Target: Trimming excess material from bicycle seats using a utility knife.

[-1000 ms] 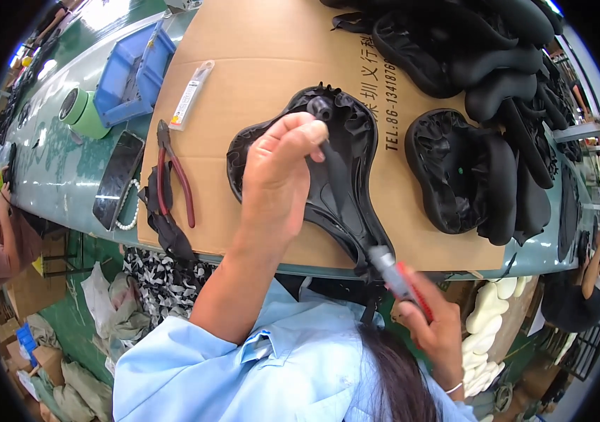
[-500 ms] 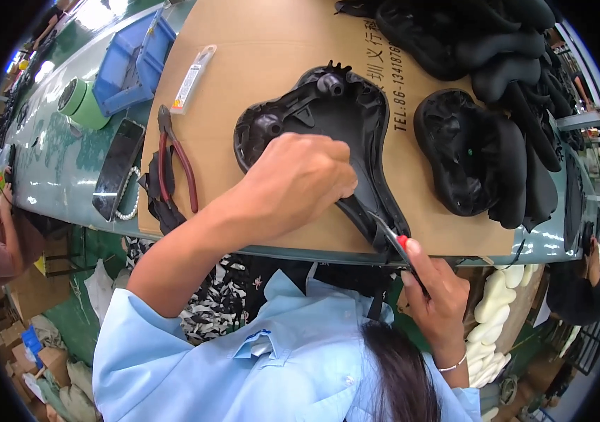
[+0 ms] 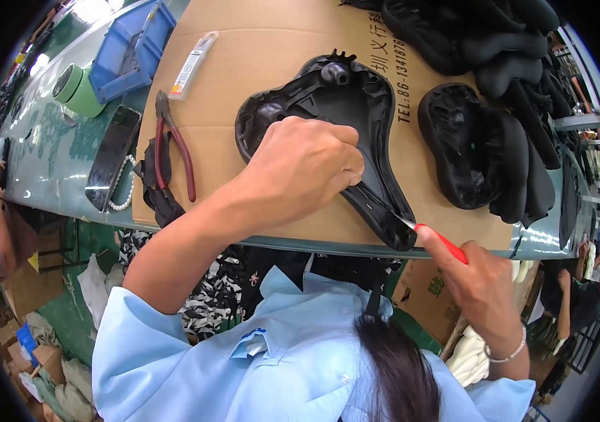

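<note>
An upturned black bicycle saddle [image 3: 370,105] lies on the cardboard, its hollow underside facing up and its narrow nose pointing toward me. My left hand [image 3: 307,158] is closed in a pinch over the middle of the saddle; what its fingers grip is hidden beneath them. In my right hand [image 3: 479,281] is a red-handled knife [image 3: 447,244]. Its thin metal blade touches or lies just over the rim at the saddle's nose; which of the two I cannot tell.
Left of the saddle lie red-handled pliers [image 3: 186,158] on black scraps, a clear slim packet [image 3: 193,67], a phone [image 3: 113,151], a green tub [image 3: 78,91] and a blue bin [image 3: 120,67]. Black saddle covers [image 3: 465,151] pile up at the right. Other people sit at both sides.
My right hand has swung outward to the right, and the knife now points left at the nose's tip. My left hand has shifted slightly right and up, still closed.
</note>
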The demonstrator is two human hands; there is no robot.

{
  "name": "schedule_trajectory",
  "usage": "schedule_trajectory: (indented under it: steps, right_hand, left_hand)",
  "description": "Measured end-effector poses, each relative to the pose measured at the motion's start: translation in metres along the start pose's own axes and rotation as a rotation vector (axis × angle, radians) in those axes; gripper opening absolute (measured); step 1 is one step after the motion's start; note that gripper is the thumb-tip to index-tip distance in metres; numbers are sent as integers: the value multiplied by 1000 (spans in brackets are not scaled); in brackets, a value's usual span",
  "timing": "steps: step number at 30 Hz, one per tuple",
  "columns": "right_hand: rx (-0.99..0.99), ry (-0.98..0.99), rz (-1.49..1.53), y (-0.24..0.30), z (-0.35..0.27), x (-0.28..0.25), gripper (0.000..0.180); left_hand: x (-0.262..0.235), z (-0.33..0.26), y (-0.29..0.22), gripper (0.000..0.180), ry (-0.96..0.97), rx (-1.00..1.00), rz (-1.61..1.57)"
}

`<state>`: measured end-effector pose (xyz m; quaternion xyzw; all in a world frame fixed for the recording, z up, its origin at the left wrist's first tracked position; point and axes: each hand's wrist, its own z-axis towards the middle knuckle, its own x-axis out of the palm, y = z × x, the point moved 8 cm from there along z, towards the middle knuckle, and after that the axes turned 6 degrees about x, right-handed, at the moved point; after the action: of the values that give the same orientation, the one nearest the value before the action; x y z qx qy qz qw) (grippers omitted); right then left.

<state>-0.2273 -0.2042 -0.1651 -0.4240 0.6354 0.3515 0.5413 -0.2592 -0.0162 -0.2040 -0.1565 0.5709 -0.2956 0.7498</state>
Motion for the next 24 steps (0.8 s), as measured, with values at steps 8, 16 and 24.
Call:
schedule_trajectory:
  steps: [8,16,24]
  right_hand:
    - [142,-114,357,-48,1,-10,53]
    - [588,-163,1218,-23,-30,58,54]
    - [700,-106,1339,13,-13,75,50]
  left_hand:
    - [18,4,-37,8,-56,174,147]
    - [35,33,-3,12,75,-84,-201]
    - [25,39,13,14,-63,-203,-364]
